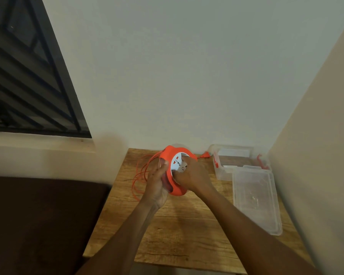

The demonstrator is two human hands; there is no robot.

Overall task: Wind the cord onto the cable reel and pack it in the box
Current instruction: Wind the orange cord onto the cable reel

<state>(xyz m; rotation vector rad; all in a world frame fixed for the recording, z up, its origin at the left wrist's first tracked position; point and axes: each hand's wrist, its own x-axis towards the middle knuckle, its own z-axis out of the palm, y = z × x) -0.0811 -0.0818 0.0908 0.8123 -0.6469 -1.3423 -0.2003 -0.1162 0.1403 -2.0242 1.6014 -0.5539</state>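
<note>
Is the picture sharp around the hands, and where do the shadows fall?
Head view: the left hand and right hand look slightly soft on the round orange cable reel; soft arm shadows lie on the wooden table; wide-angle distortion tilts the dark barred window.

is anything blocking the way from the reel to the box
Nothing visible does. The reel is held in both hands above the table, and the box stands open to its right. The lid lies off the box, nearer the person. Loose cord trails on the reel's left, away from that path.
</note>
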